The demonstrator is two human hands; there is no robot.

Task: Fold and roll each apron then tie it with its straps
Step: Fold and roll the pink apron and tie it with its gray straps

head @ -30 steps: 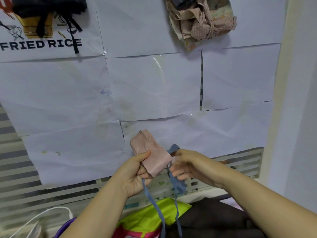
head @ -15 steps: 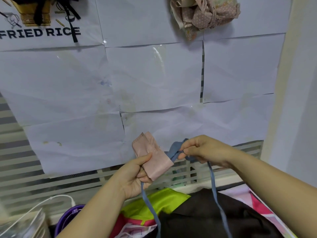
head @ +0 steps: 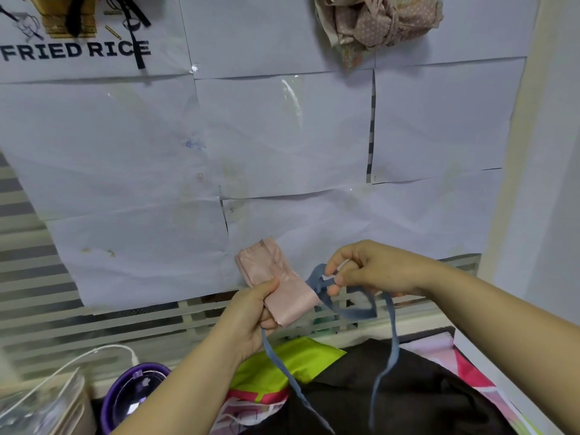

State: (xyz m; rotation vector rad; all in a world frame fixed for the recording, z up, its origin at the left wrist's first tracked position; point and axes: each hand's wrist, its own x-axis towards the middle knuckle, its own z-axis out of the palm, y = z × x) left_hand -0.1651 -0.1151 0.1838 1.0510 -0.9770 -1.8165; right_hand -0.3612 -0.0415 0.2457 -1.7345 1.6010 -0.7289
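Head view: the left hand (head: 251, 312) grips a rolled pink apron (head: 276, 287), held in the air at centre with the thumb across its near face and the fingers curled beneath. Just to its right, the right hand (head: 373, 268) pinches a blue strap (head: 316, 277) between thumb and fingertips (a loop of it sags below the fingers). The strap's tail hangs down over a dark cloth (head: 392, 387) at near right. A second blue strap (head: 282, 372) drops from under the left hand past a lime-green cloth (head: 282, 356). Far behind, white paper sheets (head: 282, 136) cover the wall, with a tied patterned bundle (head: 376, 23) at the top.
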